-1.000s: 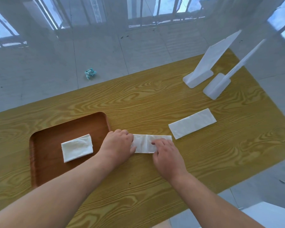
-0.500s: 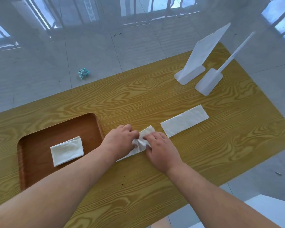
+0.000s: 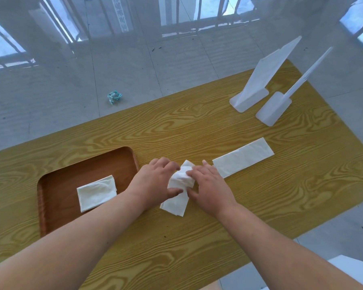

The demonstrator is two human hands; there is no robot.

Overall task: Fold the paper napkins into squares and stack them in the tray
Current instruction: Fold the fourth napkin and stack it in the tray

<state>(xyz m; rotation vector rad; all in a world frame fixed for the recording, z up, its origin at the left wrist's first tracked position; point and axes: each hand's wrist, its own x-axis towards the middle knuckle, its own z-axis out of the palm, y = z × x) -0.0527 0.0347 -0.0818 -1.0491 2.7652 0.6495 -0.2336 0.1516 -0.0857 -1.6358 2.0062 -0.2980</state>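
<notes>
Right now both forearms reach in from the near edge and meet at the middle of the wooden table point(image 3: 260, 206), palms down. The left hand point(image 3: 155, 183) comes in at a slant, its thumb lying across a white napkin point(image 3: 176, 197) and its fingers curled over the paper's far end. The right hand point(image 3: 210, 187) faces it from the other side, fingertips pressed onto the crumpled upper part of the same napkin — so both hands are closed on that one piece. The napkin is partly doubled over: its near end lies flat on the table, pointing toward the person, while the far end is bunched between the two hands. How many layers are folded there is hard to make out.

Left of the hands sits the brown tray point(image 3: 57, 208), with one folded napkin point(image 3: 96, 192) lying in it. Just right of the right hand, a long flat napkin point(image 3: 243, 156) lies on the table. At the far right corner stand two white plastic stands point(image 3: 258, 88).
</notes>
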